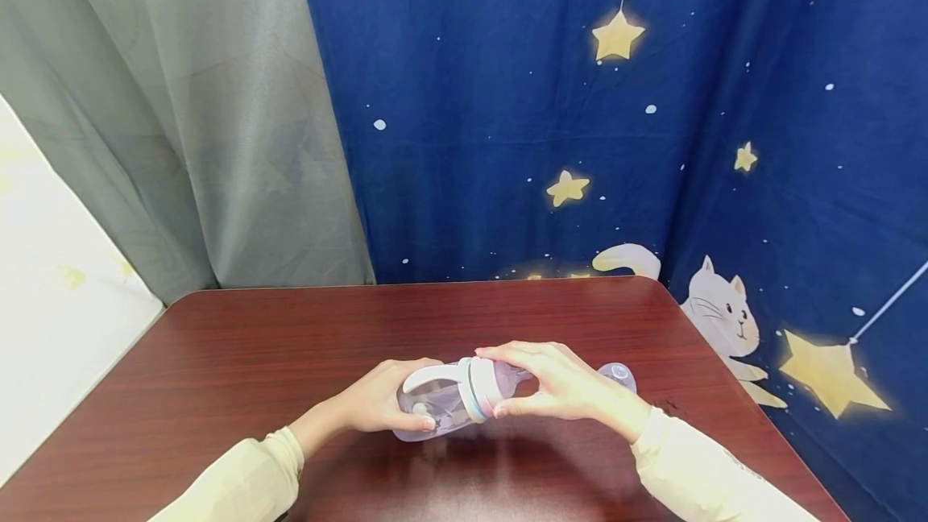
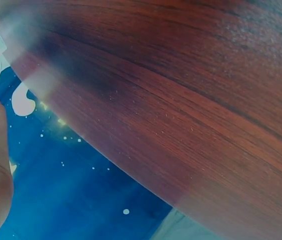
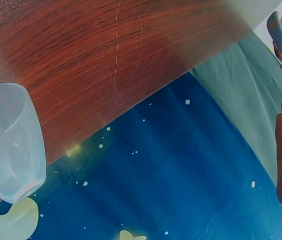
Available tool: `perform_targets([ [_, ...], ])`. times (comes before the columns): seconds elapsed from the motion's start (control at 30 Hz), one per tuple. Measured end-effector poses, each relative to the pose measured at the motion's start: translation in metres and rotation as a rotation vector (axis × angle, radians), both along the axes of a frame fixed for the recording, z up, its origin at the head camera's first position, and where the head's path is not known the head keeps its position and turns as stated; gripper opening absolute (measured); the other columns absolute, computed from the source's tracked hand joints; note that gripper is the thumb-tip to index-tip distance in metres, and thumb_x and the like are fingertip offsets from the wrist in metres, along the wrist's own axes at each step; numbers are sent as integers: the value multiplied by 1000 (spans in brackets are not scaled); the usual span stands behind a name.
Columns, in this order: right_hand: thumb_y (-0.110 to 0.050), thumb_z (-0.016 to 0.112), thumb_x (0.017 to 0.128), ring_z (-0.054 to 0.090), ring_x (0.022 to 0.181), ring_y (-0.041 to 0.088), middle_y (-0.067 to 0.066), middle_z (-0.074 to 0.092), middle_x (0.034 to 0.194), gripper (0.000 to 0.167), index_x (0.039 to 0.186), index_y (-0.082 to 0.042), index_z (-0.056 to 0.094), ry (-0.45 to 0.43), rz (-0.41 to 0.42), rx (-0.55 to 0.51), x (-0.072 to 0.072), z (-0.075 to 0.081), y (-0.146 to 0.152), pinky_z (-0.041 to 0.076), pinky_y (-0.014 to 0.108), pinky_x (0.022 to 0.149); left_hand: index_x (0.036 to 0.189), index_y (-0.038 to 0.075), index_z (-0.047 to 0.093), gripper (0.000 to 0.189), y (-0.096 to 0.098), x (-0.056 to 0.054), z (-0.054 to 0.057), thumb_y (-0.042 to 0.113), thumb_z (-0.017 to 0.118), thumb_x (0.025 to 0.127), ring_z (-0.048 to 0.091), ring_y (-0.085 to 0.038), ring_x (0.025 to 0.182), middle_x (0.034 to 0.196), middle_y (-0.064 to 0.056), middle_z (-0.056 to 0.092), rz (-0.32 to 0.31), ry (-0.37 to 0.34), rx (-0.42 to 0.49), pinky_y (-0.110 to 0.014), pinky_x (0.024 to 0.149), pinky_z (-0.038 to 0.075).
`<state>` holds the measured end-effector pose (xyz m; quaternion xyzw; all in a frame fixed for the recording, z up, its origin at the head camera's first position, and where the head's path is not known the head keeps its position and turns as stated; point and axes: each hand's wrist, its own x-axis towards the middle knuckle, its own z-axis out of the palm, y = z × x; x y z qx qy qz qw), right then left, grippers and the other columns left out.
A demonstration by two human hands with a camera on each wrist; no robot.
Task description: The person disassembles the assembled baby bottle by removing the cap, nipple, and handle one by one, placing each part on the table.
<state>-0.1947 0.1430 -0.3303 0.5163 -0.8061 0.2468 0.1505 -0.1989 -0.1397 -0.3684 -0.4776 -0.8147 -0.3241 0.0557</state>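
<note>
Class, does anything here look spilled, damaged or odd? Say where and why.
No spill shows. In the right wrist view, a thin pale line on the table looks odd, perhaps a scratch: it cuts across the grain.

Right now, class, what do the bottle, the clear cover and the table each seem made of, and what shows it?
Bottle: probably smooth plastic, though glass is possible; its body is see-through.
Clear cover: likely glossy plastic; it is translucent with bright highlights.
Table: shiny wood or wood-look laminate; dark grain lines and a reflected glare show.
</note>
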Motion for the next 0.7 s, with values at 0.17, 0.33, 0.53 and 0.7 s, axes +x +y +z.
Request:
perform_targets([
  [0.17,-47,64,74,47,107,4,-11,50,120,60,124,-17,50,1,10,-2,0,1,0,40,26,82,117,16,50,57,0,0,-1,42,69,70,53,-2,81,99,12,57,-3,10,7,-20,68,43],
  [0.33,-47,64,74,48,105,4,-11,50,119,61,126,-19,48,3,8,-2,1,1,0,41,27,81,118,15,50,57,0,0,-1,40,69,71,53,-2,80,99,11,57,-8,18,11,-20,68,43],
  [0.53,-49,63,75,49,104,4,-10,51,119,65,130,-24,42,-6,-47,8,2,1,0,42,28,80,118,15,50,57,0,0,0,39,69,71,53,-2,81,100,9,58,-6,19,19,-20,68,43],
  [0.7,-53,59,75,48,105,5,-10,50,120,63,131,-29,41,-17,-136,24,6,1,1,42,30,81,118,16,50,56,1,-1,0,40,69,71,53,-2,80,98,10,57,-6,24,18,-21,67,43],
])
